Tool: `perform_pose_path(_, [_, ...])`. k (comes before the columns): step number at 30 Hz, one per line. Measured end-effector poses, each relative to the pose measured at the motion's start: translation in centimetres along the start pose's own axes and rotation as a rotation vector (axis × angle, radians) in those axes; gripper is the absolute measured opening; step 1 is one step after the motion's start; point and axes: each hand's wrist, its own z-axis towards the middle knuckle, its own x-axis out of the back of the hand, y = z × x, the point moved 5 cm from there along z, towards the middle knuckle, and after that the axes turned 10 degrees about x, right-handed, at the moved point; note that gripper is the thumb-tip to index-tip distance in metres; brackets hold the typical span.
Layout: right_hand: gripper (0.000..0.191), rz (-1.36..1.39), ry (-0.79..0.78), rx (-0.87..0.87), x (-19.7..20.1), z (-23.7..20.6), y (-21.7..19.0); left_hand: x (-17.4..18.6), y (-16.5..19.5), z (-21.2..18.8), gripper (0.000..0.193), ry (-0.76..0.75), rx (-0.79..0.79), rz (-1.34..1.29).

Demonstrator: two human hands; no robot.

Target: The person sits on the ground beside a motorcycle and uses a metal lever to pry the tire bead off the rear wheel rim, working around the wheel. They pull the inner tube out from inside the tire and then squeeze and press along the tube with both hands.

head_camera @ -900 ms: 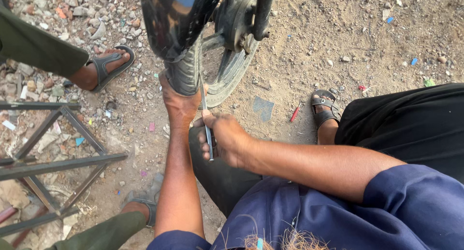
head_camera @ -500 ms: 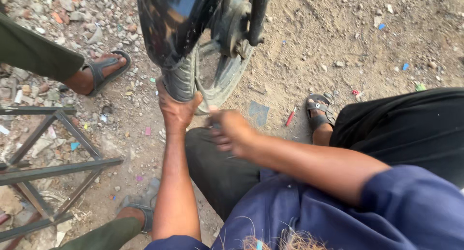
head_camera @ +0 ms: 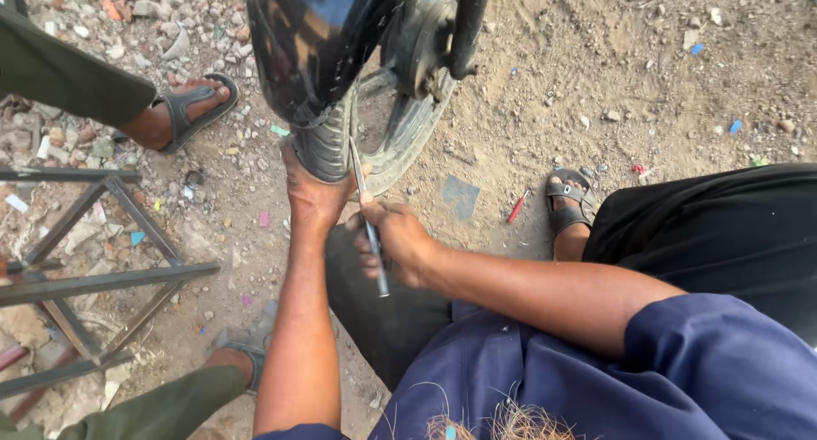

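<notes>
- Tyre [head_camera: 328, 142] of the motorcycle's wheel sits at upper centre of frame, under the black mudguard [head_camera: 311, 40].
- My left hand [head_camera: 313, 193] is flat against the tyre's tread from below, fingers spread wide on the rubber, holding nothing else.
- My right hand [head_camera: 398, 246] is closed around a thin metal tool [head_camera: 368, 227], just right of the left hand.
- Tool's long axis runs near vertical in frame: tip up against the tyre's sidewall, butt end sticking out below my fist.
- Tyre lies straight up-frame from both hands; left is on it, right only reaches it via the tool.
- Outward: another person's sandalled foot [head_camera: 183, 108] upper left, metal frame [head_camera: 94, 278] at left, black cloth [head_camera: 723, 236] at right, dirt ground [head_camera: 596, 82].
</notes>
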Motion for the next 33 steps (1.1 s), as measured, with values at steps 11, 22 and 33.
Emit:
perform_pose_path(11, [0.051, -0.1, 0.062, -0.122, 2.1, -3.3, -2.4, -0.5, -2.1, -0.3, 0.099, 0.122, 0.049, -0.008])
perform_pose_path(22, [0.041, -0.428, 0.103, 0.258, 5.4, -4.2, -3.9, 0.7, -3.1, 1.2, 0.108, 0.039, 0.061, -0.183])
perform_pose_path(33, [0.039, -0.403, 0.145, 0.147, 5.3, -3.2, -3.6, 0.4, -3.5, 0.2, 0.096, 0.119, -0.062, 0.081])
